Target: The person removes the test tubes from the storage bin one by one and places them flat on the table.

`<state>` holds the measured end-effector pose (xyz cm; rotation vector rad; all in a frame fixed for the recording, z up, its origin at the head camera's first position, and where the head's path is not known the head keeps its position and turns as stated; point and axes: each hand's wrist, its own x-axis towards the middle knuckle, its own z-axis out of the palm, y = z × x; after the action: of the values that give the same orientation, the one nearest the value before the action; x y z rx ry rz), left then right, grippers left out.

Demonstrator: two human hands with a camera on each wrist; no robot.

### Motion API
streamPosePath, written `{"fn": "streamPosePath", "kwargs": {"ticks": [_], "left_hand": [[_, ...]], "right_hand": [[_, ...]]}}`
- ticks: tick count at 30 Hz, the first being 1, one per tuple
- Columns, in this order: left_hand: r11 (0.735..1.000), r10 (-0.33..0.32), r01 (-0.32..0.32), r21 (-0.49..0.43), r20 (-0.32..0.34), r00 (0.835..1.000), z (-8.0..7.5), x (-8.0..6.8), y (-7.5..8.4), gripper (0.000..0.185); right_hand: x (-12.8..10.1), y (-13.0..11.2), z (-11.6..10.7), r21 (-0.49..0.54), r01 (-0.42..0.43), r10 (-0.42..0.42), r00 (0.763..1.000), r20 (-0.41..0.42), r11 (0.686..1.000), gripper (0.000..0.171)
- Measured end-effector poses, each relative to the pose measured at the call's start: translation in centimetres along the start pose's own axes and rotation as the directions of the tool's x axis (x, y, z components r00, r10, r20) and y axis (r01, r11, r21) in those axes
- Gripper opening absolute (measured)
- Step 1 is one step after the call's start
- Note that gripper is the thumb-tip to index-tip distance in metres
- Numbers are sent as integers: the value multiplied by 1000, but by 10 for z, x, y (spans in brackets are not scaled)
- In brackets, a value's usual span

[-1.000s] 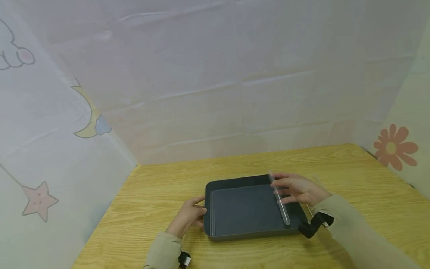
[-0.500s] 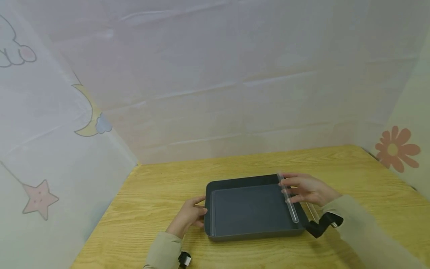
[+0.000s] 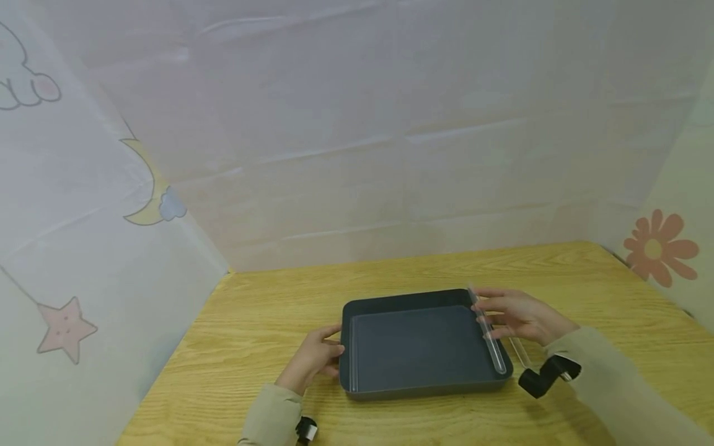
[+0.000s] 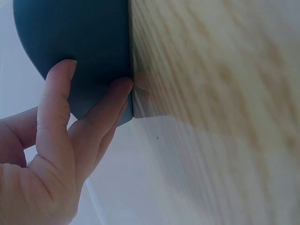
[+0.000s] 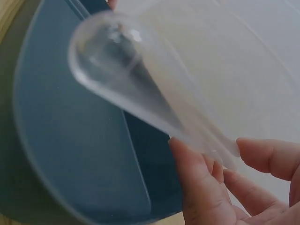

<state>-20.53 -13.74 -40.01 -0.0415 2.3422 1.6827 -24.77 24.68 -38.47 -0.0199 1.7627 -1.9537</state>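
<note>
Since a second ago the right hand has carried the clear test tube from over the tray's middle-right out to its right edge. The tube now lies lengthwise above the right rim of the dark tray, its rounded end pointing toward the person. The right hand pinches the tube between thumb and fingertips near its far end. A second clear tube lies on the counter just beside the tray's right wall.

The left hand rests against the tray's left wall, fingers straight and pressed on its rounded corner, as the left wrist view shows.

The tray sits near the front middle of the wooden counter, with bare wood around it on all sides. Pale sheeting printed with a moon, a star and a flower closes in the back and sides.
</note>
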Motion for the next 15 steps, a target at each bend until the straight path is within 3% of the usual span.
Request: {"fn": "streamPosePath", "kwargs": {"ticks": [11, 15], "left_hand": [[1000, 0, 0, -12, 3, 1000, -2, 1, -2, 54], [1000, 2, -2, -15, 15, 1000, -2, 1, -2, 54]], "right_hand": [[-5, 6, -15, -39, 15, -15, 1000, 0, 999, 77], [-7, 9, -25, 13, 25, -25, 999, 20, 1000, 61]]}}
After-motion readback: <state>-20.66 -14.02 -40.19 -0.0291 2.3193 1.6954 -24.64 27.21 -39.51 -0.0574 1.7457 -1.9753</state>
